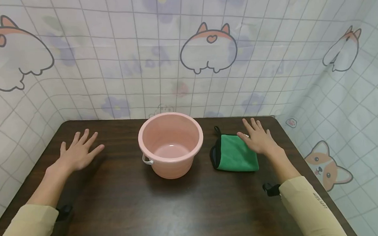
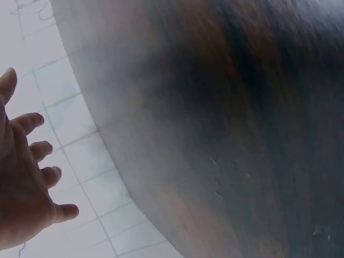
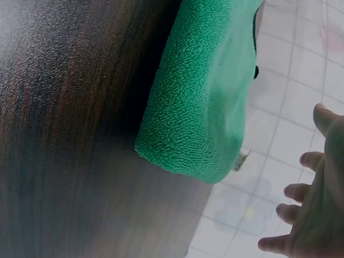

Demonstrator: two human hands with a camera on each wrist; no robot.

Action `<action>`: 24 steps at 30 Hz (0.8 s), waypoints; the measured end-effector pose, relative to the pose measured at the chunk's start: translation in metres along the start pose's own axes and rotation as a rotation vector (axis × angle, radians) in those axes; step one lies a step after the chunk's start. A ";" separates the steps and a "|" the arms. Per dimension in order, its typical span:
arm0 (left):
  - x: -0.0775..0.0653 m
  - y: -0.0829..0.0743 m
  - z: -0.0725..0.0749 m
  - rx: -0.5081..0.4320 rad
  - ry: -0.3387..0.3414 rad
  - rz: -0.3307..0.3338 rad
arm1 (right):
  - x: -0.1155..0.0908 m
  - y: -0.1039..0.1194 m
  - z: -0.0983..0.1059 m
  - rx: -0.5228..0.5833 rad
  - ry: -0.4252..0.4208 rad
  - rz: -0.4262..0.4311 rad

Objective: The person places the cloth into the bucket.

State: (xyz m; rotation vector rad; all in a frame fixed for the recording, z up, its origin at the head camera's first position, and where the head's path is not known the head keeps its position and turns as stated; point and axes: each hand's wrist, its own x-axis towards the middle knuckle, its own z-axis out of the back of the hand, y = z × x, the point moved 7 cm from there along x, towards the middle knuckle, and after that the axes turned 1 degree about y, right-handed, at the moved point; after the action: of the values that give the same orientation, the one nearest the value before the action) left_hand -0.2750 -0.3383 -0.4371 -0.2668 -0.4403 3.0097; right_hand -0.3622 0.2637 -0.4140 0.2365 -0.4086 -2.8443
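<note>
A pink plastic bucket [image 1: 169,170] with a white handle stands upright at the middle of the dark wooden table [image 1: 172,212]. To its right lies a folded green towel [image 1: 238,153] with dark edging and a black loop; its fuzzy surface fills the middle of the right wrist view. My right hand [image 1: 258,138] hovers by the towel's far right corner, fingers spread, holding nothing. Over the table's left side, my left hand [image 1: 77,155] is spread wide with nothing in it, well apart from the bucket. Both palms face down.
White grid-patterned cloth [image 1: 115,58] with cartoon dogs and purple flowers hangs behind the table and along both sides. Black straps [image 1: 271,189] sit near the cuffs of the beige sleeves. The table's far edge runs just behind the bucket.
</note>
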 end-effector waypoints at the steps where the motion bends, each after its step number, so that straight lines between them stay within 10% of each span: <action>1: 0.000 -0.001 0.000 -0.005 -0.002 -0.003 | -0.001 0.002 0.000 0.001 -0.003 0.003; 24: -0.007 -0.055 0.009 -0.095 -0.144 -0.064 | -0.017 0.010 -0.006 0.082 -0.073 0.077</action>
State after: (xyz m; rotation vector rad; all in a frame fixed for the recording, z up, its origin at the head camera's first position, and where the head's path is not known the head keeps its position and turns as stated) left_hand -0.2662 -0.2889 -0.4111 -0.0406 -0.5936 2.9605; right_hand -0.3421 0.2573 -0.4146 0.1300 -0.5387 -2.7704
